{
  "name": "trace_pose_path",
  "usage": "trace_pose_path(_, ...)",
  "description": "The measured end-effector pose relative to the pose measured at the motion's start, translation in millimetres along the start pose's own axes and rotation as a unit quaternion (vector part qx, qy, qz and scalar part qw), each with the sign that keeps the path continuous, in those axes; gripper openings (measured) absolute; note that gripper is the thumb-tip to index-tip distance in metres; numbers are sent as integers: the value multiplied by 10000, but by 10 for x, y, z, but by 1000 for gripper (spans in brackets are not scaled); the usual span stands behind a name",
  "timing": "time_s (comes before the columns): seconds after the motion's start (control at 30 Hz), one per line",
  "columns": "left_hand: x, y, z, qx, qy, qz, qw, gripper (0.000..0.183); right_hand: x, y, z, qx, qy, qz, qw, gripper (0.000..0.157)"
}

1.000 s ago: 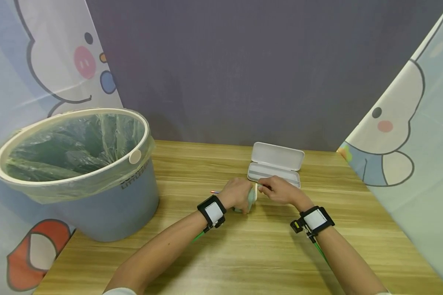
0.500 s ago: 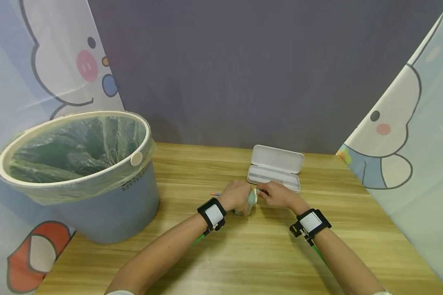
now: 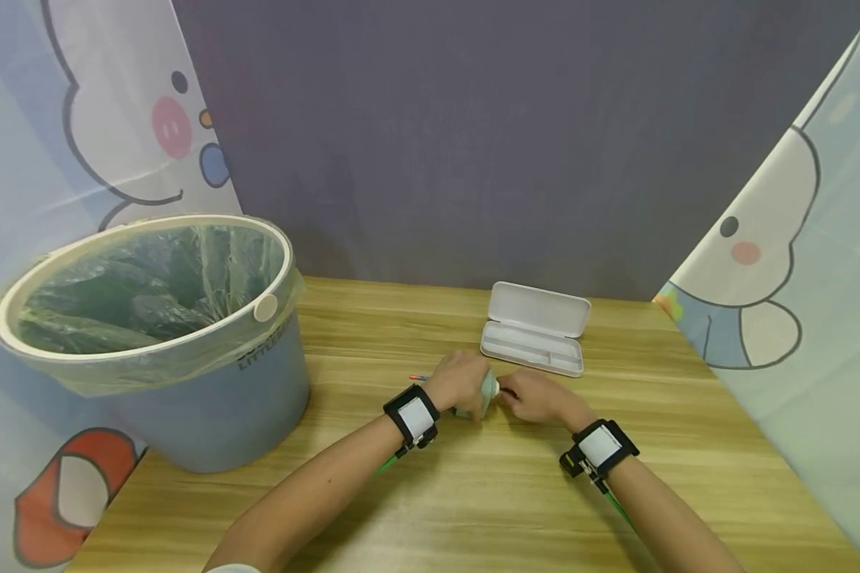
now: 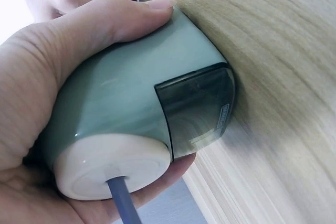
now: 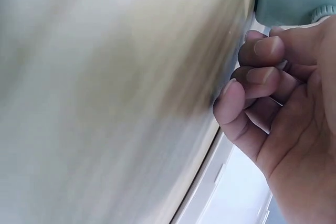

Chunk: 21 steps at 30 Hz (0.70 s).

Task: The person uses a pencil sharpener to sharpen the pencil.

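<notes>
My left hand (image 3: 460, 382) wraps round a green pencil sharpener (image 4: 121, 87) on the wooden table, thumb along its top. A dark shavings drawer (image 4: 197, 114) shows at its side. From the hole in its cream round face sticks a pencil (image 4: 123, 198), whose colored end shows left of the hand in the head view. On the opposite side, my right hand (image 3: 533, 395) curls its fingers at the crank handle, mostly hidden behind them. In the right wrist view, the fingertips (image 5: 231, 100) are bent in, just below the sharpener's green body.
Behind the hands lies an open white pencil case (image 3: 537, 310) with a divided tray. A large blue bucket (image 3: 208, 414) lined with a clear bag stands at the left. A grey panel (image 3: 430, 143) rises behind the table, with cartoon-printed cloths at both sides.
My right hand has come down and slightly toward me, taking the crank handle lower beside the sharpener. The left hand keeps its hold on the sharpener.
</notes>
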State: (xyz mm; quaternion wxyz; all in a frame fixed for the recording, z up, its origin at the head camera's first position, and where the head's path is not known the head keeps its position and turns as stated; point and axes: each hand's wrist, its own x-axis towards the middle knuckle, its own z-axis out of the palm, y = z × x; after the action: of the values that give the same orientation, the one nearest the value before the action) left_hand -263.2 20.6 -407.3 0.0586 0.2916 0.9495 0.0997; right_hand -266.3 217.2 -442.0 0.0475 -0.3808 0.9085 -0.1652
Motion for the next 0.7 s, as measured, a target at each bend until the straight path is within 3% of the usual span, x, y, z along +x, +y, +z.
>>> trace_pose_path(0.17,0,-3,-2,-16,20,-12,10000,41,-10,-26,30,195,-106,178,9996,20)
trace_pose_path(0.4,-11,9,-18,-103,-6,-13,9999,40,-25,-15,33,175,-191,9,9997,18)
trace_pose_path(0.7,-21,8,-4,-197,80,-27,9998,39,-84,-66,55,579,-320,126,9977,22)
